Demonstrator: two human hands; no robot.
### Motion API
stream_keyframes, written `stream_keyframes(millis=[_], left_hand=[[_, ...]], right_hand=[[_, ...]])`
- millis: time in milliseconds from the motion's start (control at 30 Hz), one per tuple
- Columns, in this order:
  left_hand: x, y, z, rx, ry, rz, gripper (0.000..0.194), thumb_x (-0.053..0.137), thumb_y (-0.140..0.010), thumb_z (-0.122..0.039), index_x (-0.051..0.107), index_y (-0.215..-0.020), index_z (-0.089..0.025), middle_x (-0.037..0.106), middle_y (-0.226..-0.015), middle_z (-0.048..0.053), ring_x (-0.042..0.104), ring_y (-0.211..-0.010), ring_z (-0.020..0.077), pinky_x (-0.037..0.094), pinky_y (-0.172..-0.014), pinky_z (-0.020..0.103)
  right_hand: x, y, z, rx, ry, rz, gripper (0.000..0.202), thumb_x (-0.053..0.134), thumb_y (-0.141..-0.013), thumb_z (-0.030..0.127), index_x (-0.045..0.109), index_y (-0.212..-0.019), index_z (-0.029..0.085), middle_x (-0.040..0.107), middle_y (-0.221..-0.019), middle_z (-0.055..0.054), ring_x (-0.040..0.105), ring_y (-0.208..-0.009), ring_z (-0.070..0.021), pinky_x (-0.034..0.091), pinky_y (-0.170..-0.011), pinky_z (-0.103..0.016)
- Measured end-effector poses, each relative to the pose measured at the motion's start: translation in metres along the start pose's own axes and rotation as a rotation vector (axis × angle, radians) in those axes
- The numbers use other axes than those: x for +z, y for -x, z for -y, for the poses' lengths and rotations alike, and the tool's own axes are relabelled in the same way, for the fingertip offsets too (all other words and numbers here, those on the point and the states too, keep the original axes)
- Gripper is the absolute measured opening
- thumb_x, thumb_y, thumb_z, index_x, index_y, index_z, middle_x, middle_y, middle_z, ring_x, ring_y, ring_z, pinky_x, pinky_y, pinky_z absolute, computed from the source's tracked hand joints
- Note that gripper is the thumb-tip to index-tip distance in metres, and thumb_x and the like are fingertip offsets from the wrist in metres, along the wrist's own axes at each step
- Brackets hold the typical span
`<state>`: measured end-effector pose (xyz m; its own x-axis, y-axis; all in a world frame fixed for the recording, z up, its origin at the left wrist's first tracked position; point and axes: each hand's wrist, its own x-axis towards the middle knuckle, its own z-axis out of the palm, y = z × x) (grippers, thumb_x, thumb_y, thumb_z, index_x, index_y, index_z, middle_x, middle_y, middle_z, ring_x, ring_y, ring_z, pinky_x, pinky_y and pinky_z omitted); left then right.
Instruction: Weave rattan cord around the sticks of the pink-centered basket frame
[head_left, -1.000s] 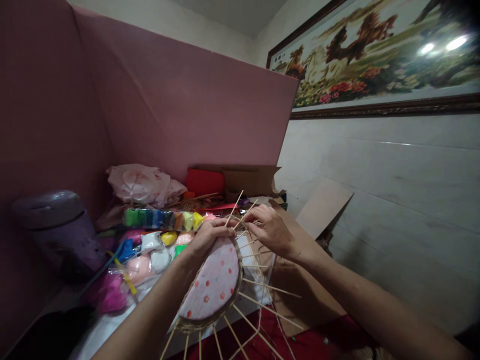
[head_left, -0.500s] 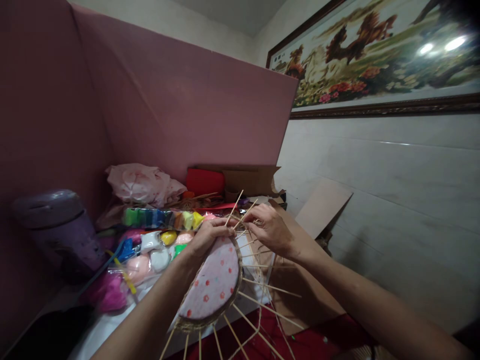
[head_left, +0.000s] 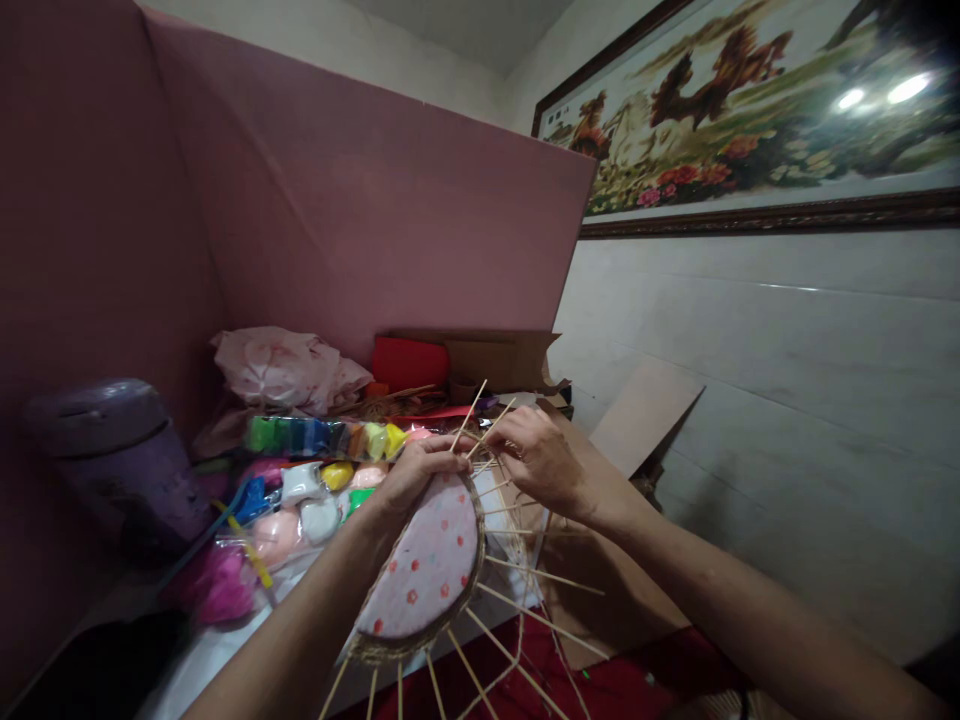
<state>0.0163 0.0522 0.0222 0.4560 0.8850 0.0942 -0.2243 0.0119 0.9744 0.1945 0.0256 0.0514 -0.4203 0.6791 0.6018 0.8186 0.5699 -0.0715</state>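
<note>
A round woven basket base (head_left: 431,570), covered in pink cloth with small red flowers, is tilted in front of me. Twine is wound around its rim, and several thin wooden sticks (head_left: 544,575) fan outward from the edge. My left hand (head_left: 420,470) is closed on the base's far edge, its thumb beside the upright sticks. Just right of it, my right hand (head_left: 536,455) pinches at the twine (head_left: 466,437) by those far sticks; its fingertips partly hide the strand. Loose twine also hangs down across the sticks on the right.
Bagged coloured clay (head_left: 300,520) lies to the left, with a lilac lidded container (head_left: 127,470) beyond it. A crumpled pink bag (head_left: 289,365) and cardboard (head_left: 499,362) stand at the back. More cardboard (head_left: 600,600) lies under my right forearm, near a red cloth (head_left: 637,680).
My right hand has shifted very slightly, its fingers turning a little near the far sticks. My left hand and the basket base stay in place.
</note>
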Motion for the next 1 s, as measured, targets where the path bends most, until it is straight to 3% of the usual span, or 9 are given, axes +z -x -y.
stream_keyframes(millis=[233,500,833,1000], left_hand=[[-0.0019,-0.0007,0.0015,0.016,-0.007,0.016,0.030,0.063,-0.057,-0.014,0.071,-0.085,-0.014,0.065,-0.077,0.004,0.053,-0.067,0.0140,0.035,-0.061,0.024],[-0.0020,-0.0003,0.0018,-0.008,0.077,0.042,0.030,0.063,-0.057,-0.013,0.071,-0.086,-0.014,0.063,-0.067,0.002,0.050,-0.060,0.0109,0.035,-0.059,0.022],[-0.0019,-0.0010,0.0024,-0.004,0.045,0.012,0.028,0.063,-0.056,-0.014,0.071,-0.083,-0.016,0.062,-0.067,0.001,0.048,-0.058,0.0099,0.033,-0.056,0.022],[-0.0024,-0.0007,0.0033,-0.002,0.066,0.033,0.029,0.063,-0.057,-0.015,0.071,-0.084,-0.015,0.063,-0.066,0.002,0.050,-0.059,0.0104,0.034,-0.057,0.023]], right_hand=[[-0.0028,-0.0003,0.0032,-0.044,0.056,0.020,0.013,0.052,-0.077,0.010,0.059,-0.072,0.020,0.061,-0.075,-0.003,0.048,-0.078,-0.0186,0.030,-0.070,-0.032],[-0.0046,-0.0006,0.0042,-0.057,0.068,0.036,0.011,0.054,-0.077,0.012,0.061,-0.076,0.020,0.062,-0.079,-0.003,0.048,-0.081,-0.0192,0.030,-0.072,-0.032],[-0.0016,0.0035,0.0025,0.002,0.055,-0.048,0.015,0.048,-0.079,0.010,0.061,-0.077,0.019,0.061,-0.075,-0.004,0.049,-0.073,-0.0179,0.030,-0.069,-0.031],[-0.0036,0.0048,0.0024,-0.091,0.080,-0.013,0.020,0.050,-0.074,0.007,0.062,-0.083,0.022,0.064,-0.078,-0.003,0.050,-0.079,-0.0197,0.029,-0.071,-0.032]])
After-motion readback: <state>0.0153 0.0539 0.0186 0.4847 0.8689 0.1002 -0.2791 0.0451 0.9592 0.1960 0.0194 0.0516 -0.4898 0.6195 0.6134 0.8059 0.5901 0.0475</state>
